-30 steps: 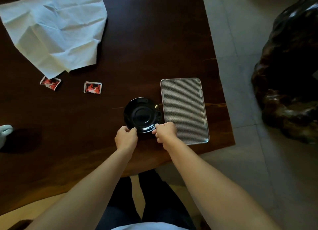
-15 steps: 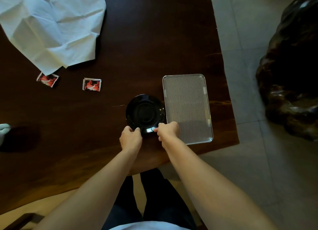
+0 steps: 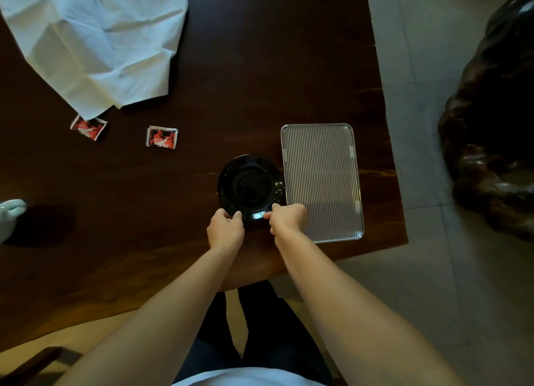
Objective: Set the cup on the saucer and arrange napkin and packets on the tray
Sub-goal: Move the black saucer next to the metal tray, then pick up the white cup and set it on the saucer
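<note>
Saucer [image 3: 250,188] sits on the table [image 3: 260,68], touching the tray's [image 3: 320,180] left edge; left hand [image 3: 225,229] and right hand [image 3: 289,218] each pinch its near rim. Napkin [image 3: 98,42] and packets [image 3: 161,137] lie well apart.

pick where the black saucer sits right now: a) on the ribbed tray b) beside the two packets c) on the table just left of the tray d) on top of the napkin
c: the black saucer rests on the table against the left edge of the ribbed tray, with both hands at its near rim.
</note>
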The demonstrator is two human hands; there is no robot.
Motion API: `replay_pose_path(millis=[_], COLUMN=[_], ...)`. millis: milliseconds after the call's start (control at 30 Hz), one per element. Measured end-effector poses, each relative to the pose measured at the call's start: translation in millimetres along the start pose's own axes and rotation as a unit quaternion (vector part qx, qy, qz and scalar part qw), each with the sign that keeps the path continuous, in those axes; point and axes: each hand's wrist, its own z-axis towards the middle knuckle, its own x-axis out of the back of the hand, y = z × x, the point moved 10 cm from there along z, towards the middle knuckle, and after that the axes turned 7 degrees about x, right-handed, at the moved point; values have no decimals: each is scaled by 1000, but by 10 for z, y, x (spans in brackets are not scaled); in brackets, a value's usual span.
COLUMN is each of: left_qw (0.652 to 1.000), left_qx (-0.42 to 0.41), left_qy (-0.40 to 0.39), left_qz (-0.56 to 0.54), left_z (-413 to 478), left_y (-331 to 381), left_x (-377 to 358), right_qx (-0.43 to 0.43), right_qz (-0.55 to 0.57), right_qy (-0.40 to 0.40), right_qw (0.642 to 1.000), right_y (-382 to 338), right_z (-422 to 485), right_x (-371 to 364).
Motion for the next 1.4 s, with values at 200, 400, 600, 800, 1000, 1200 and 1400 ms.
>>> replay_pose_path(millis=[200,400,600,800,1000,1200,1400], left_qw=[998,991,989,986,969,957,965], left_qx=[-25,-31,-64,-113,-153,-162,-126], left_qy=[-9,-11,7,45,107,144,166], left_qz=[65,132,135,118,159,192,162], left_z=[0,-41,-277,-531,-737,-822,-706], left_y=[34,67,166,368,388,214,-201], left_x=[74,300,694,1263,1845,2336,2868], right_qx=[21,77,239,373,493,542,565], right_qz=[-38,-88,-209,-282,-406,-470,-520], right_qy=[-21,-31,-75,-165,-187,-207,-234], right_qw=[999,993,945,868,747,665,596], right_y=[-77,-274,-850,-1442,-1811,-1869,-1755], right_z=[-27,-136,-531,-1103,-1697,-2170,-2540], right_x=[56,142,23,-322,-667,-1109,-1730])
